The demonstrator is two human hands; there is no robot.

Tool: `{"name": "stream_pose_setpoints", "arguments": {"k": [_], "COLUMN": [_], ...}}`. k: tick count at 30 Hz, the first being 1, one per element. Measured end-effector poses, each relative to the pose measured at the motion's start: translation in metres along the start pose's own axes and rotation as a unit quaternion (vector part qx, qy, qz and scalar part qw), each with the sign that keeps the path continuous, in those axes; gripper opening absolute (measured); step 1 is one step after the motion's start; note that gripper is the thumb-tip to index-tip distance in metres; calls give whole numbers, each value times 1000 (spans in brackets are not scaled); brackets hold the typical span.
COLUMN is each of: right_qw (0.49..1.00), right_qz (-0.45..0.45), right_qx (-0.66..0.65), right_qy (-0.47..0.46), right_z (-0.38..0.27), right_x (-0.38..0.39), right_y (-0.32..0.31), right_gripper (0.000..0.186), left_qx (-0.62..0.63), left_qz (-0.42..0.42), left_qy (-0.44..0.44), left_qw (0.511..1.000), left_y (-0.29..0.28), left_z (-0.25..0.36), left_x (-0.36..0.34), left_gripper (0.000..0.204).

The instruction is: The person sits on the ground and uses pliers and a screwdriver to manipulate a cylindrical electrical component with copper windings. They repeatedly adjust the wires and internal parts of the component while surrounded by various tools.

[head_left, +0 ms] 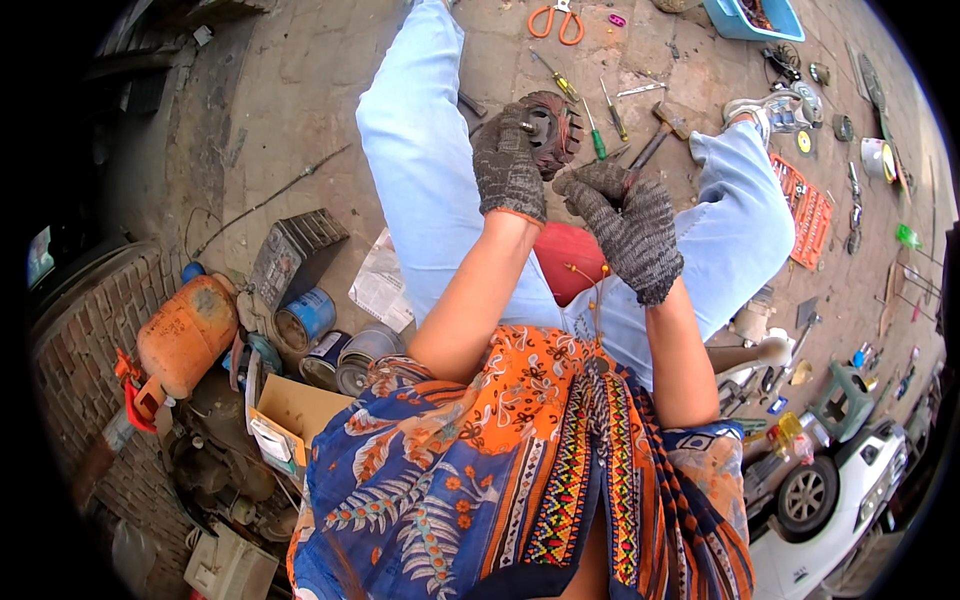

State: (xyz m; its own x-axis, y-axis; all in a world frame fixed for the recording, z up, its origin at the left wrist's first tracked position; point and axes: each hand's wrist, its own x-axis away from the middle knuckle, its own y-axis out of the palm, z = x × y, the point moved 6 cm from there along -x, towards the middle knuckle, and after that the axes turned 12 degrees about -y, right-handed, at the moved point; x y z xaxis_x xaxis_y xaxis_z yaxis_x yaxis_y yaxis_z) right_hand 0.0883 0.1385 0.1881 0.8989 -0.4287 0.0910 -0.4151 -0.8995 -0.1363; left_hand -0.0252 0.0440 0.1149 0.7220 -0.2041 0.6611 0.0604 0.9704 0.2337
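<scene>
My left hand (508, 165), in a dark grey knitted glove, is closed at the near-left edge of a round dark part (558, 130) with a toothed, slotted rim. A small metal stub shows by its fingertips. My right hand (632, 225), in a matching glove, is closed just right of the round part. A narrow dark red piece shows between its thumb and fingers; its kind is mostly hidden. Beyond that hand lies a hammer (658, 135) with a dark handle. Close by are a green-handled screwdriver (597, 140) and a yellow-handled screwdriver (566, 86).
Orange-handled scissors (557, 24) and a blue tub (757, 20) lie far ahead. A red socket tray (803, 212) is beside my right foot. Left stand paint cans (305, 318), an orange gas cylinder (188, 335) and a cardboard box (292, 408). A white car (830, 510) stands at right.
</scene>
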Motion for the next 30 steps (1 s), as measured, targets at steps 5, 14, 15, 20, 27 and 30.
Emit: {"name": "stream_pose_setpoints", "arguments": {"k": [5,14,15,20,27,30], "right_qw": [996,964,958,949,940,965], "right_qz": [17,265,283,151,173,102], "right_qx": [-84,10,33,246,257,224], "right_qy": [-9,-9,-39,-127,-143,-95], "right_z": [-10,29,16,-33,-23,1], "right_x": [4,-5,-6,-11,-17,-14], "right_y": [-3,-82,-85,-56,-40,-24], "right_gripper": [18,25,25,27,15,14], "left_qx": [-18,-90,-123,-248,-96,31], "left_qz": [-38,-35,-39,-45,-65,-33], "left_qy": [-53,16,74,180,55,-22], "left_qw": [998,995,989,951,992,999], "left_y": [-7,-12,-10,3,-2,-9], "left_z": [-25,4,12,43,35,26], "left_x": [-24,-3,0,18,17,3], "left_gripper": [23,20,18,18,21,22]}}
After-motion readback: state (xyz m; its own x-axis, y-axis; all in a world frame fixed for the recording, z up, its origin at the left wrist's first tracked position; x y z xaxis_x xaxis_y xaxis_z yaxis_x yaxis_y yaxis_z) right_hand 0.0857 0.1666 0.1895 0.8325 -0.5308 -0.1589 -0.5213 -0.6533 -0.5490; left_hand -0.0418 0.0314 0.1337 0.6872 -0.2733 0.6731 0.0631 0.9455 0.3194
